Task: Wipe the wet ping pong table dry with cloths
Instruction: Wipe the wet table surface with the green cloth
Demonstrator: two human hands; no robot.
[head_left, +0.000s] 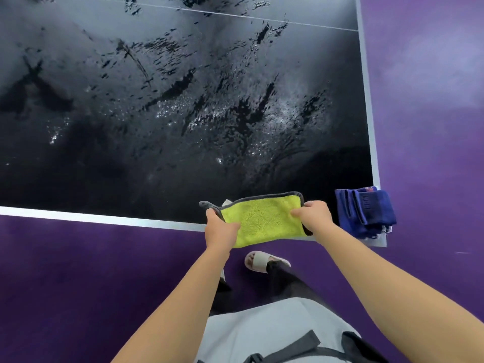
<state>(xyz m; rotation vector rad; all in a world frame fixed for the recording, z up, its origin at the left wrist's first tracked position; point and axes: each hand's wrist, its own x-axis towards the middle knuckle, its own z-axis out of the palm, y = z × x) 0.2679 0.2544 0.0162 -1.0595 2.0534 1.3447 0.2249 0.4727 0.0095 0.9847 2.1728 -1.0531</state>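
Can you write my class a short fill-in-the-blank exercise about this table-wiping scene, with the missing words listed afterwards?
1. Both hands, left hand and right hand, hold a cloth whose main colour is ____.
2. The folded blue towels lie on the table's near ____ corner.
3. The black table top is covered in drops of ____.
4. The floor around the table is coloured ____.

Missing words: yellow-green; right; water; purple

The cloth point(264, 221) hangs between both hands over the table's point(104, 218) near edge. Folded towels point(365, 213) lie right of it, on the corner.
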